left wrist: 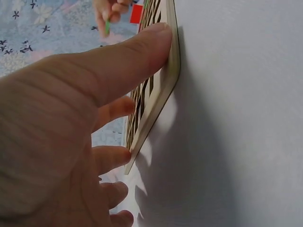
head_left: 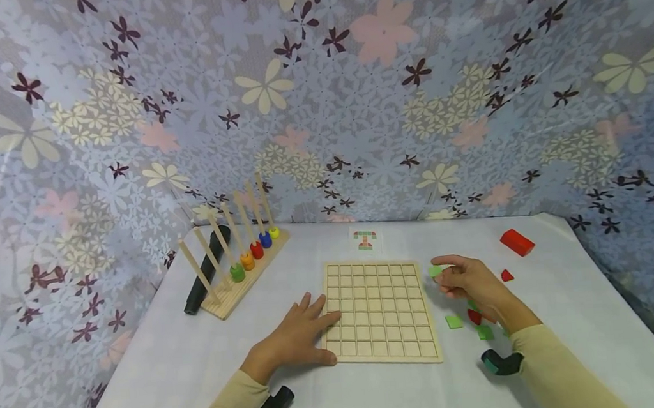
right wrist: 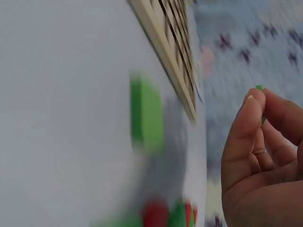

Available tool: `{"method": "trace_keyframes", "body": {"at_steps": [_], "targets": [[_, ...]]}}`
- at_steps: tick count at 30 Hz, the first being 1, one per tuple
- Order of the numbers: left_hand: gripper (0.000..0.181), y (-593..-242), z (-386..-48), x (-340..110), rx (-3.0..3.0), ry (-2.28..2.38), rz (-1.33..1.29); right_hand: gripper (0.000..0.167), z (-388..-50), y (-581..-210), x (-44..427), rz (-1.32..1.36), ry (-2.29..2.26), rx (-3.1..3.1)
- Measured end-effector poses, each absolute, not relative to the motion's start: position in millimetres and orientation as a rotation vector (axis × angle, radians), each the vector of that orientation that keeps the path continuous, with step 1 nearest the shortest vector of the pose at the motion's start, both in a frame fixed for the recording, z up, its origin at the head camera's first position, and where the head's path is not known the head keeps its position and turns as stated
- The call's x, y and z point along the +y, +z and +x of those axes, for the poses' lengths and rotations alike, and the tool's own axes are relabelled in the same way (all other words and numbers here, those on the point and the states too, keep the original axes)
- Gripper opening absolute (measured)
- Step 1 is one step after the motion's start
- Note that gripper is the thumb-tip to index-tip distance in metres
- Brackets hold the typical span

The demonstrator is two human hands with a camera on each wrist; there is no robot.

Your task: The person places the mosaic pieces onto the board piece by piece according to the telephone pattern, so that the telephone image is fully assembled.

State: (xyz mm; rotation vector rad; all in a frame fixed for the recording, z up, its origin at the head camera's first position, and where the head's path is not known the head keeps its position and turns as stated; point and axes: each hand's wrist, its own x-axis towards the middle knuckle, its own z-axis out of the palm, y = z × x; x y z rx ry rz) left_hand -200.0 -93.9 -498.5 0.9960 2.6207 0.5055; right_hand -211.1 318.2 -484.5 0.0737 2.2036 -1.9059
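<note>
A square wooden board [head_left: 377, 311] with a grid of shallow cells lies flat on the table. My left hand [head_left: 294, 336] rests at its left side, fingers spread and thumb by the near left corner. In the left wrist view the thumb [left wrist: 137, 52] lies along the board's edge. Just past the board's right edge, my right hand [head_left: 480, 288] pinches a small green tile [head_left: 435, 271] between thumb and index finger. The fingers hide most of that tile in the right wrist view. Below the right hand lie a loose green tile [head_left: 454, 321] and a red piece [head_left: 475, 316].
Behind the board lies a card [head_left: 366, 240] with a red and green T-shaped pattern. At the left stands a wooden peg rack [head_left: 225, 309] with coloured beads, a black cylinder [head_left: 210, 269] beside it. A red block [head_left: 517, 242] and small red piece [head_left: 507, 275] lie at right.
</note>
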Motion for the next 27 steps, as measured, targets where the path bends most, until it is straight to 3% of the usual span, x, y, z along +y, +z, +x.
{"method": "trace_keyframes", "body": {"at_steps": [7, 15, 27], "targets": [[0.082, -495, -196, -96, 2.606, 0.464, 1.023, 0.053, -222, -497, 270, 0.028, -1.794, 2.184], [0.080, -492, -200, -91, 2.603, 0.444, 1.024, 0.040, -229, -497, 259, 0.052, -1.671, 2.335], [0.083, -496, -199, -91, 2.593, 0.464, 1.019, 0.026, -226, -498, 242, -0.022, -1.125, 2.735]]}}
